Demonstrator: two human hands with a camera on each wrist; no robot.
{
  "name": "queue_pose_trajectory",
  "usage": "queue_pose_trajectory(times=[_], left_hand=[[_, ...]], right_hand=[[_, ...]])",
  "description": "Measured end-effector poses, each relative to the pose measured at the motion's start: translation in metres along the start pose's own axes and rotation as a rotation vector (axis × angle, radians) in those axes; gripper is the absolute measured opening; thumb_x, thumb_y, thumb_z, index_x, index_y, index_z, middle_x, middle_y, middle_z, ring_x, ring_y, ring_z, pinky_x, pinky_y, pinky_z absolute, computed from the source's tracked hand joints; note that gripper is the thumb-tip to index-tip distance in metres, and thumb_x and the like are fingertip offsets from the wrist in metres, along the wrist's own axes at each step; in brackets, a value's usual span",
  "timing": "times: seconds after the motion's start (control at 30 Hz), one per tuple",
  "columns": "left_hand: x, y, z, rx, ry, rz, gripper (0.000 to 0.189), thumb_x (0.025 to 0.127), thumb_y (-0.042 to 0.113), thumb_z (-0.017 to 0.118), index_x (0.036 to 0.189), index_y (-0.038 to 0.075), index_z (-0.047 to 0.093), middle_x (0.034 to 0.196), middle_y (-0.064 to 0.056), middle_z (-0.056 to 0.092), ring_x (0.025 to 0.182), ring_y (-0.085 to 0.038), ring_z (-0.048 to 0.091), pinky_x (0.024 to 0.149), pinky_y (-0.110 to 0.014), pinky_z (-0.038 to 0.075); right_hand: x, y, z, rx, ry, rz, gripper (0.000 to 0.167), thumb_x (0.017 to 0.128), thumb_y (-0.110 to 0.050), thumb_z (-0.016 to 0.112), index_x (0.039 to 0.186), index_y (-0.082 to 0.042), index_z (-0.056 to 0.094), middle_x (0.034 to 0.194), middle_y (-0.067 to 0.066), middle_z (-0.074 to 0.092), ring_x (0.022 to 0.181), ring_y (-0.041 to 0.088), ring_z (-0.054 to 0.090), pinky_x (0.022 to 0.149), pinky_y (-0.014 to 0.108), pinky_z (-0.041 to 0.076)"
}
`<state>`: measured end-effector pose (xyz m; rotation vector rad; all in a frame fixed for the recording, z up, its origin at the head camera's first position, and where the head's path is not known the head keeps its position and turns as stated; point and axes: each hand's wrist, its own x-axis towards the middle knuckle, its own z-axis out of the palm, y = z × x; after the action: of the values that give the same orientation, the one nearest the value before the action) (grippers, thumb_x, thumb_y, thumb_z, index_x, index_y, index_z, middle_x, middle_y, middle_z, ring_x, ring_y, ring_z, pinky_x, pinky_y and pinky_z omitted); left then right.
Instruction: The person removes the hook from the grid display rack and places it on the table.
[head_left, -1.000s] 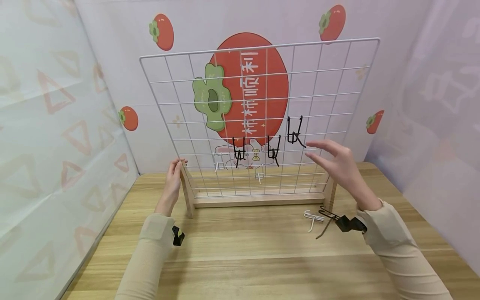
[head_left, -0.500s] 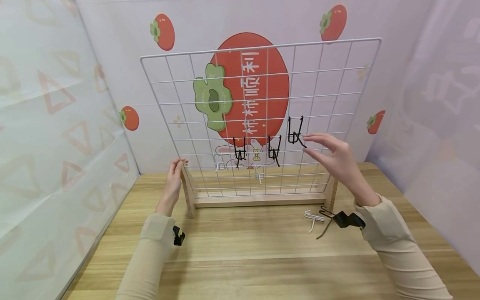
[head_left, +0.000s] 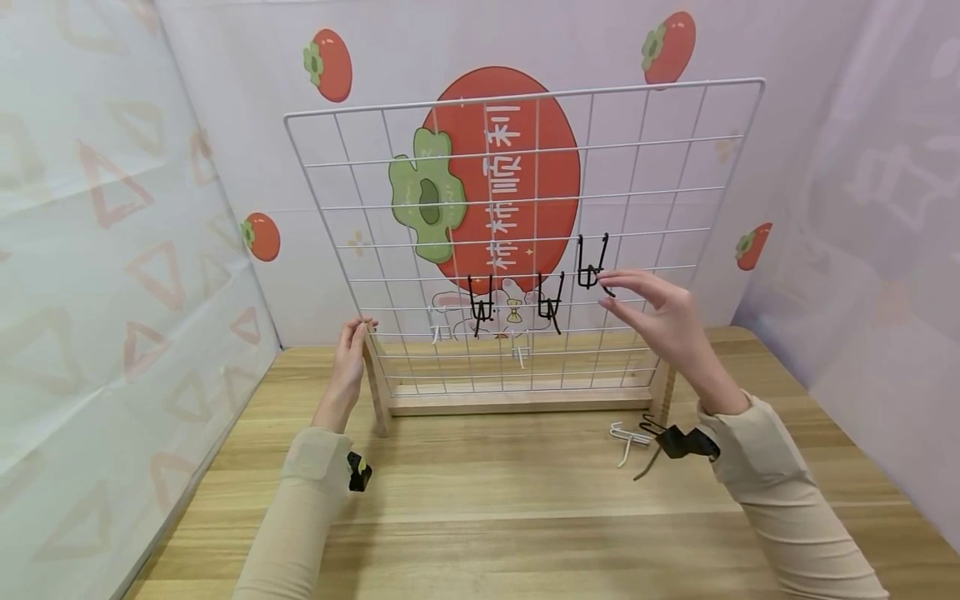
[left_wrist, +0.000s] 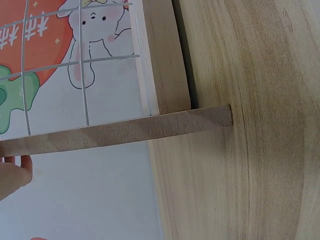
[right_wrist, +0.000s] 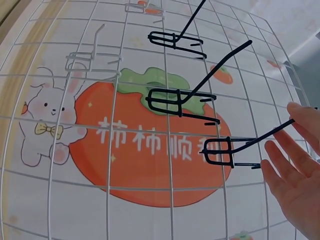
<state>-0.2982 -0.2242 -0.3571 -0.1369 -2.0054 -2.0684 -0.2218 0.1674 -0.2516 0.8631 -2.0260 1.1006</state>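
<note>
A white wire grid (head_left: pixel 525 197) stands upright in a wooden stand. My left hand (head_left: pixel 347 358) grips the top of the stand's left wooden upright (head_left: pixel 377 383), its fingertips against the wood (left_wrist: pixel 125 131) in the left wrist view. At the right, my right hand (head_left: pixel 667 321) is at the highest black wire hook (head_left: pixel 591 277), which hangs on the grid. Its thumb and fingers are spread apart, with the hook's prong (right_wrist: pixel 270 133) running between them in the right wrist view. Two more black hooks hang to the left, one here (head_left: pixel 481 308), and another (head_left: pixel 550 307).
Two white hooks hang lower on the grid, one at left (head_left: pixel 439 332) and one near the middle (head_left: pixel 521 354). On the wooden table (head_left: pixel 495 483) lie a white hook (head_left: pixel 628 437) and a black hook (head_left: pixel 648 462), partly behind the right wrist's camera. A patterned backdrop (head_left: pixel 225 67) surrounds the table.
My right hand has moved slightly left, bringing its fingers around the prong of the highest black hook. The left hand stays on the upright.
</note>
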Motion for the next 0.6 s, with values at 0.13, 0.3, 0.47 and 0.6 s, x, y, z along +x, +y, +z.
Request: queue_pose_trajectory(times=[0.13,0.3,0.47,0.6], left_hand=[[-0.001,0.002,0.001,-0.001,0.002,-0.004,0.018,0.098,0.018,0.027,0.111,0.013,0.039,0.122,-0.013,0.039,0.125,-0.022,0.025,0.104,-0.034,0.015],[0.004,-0.008,-0.003,-0.012,0.009,0.009,0.017,0.098,0.02,0.029,0.109,0.015,0.04,0.115,-0.005,0.043,0.124,-0.019,0.026,0.104,-0.031,0.015],[0.008,-0.014,-0.004,-0.009,0.008,0.025,0.017,0.097,0.022,0.03,0.11,0.015,0.04,0.111,0.002,0.044,0.123,-0.018,0.027,0.104,-0.03,0.015],[0.003,-0.006,-0.002,-0.014,0.005,0.018,0.016,0.098,0.019,0.029,0.109,0.014,0.04,0.109,0.002,0.044,0.124,-0.019,0.026,0.105,-0.032,0.012]], right_hand=[[-0.002,0.014,0.003,0.024,0.018,-0.016,0.026,0.073,0.014,0.063,0.098,0.007,0.061,0.103,0.021,0.06,0.103,-0.001,0.051,0.092,0.017,0.036],[-0.003,0.028,0.007,0.065,0.041,-0.035,0.023,0.074,0.014,0.062,0.096,0.008,0.062,0.103,0.022,0.06,0.103,0.005,0.053,0.091,0.019,0.037],[-0.004,0.032,0.01,0.128,0.069,-0.049,0.022,0.073,0.017,0.06,0.093,0.01,0.062,0.1,0.023,0.06,0.101,0.009,0.055,0.09,0.021,0.039],[-0.004,0.031,0.013,0.136,0.107,-0.065,0.021,0.072,0.02,0.059,0.09,0.012,0.062,0.098,0.024,0.061,0.099,0.009,0.056,0.087,0.021,0.042]])
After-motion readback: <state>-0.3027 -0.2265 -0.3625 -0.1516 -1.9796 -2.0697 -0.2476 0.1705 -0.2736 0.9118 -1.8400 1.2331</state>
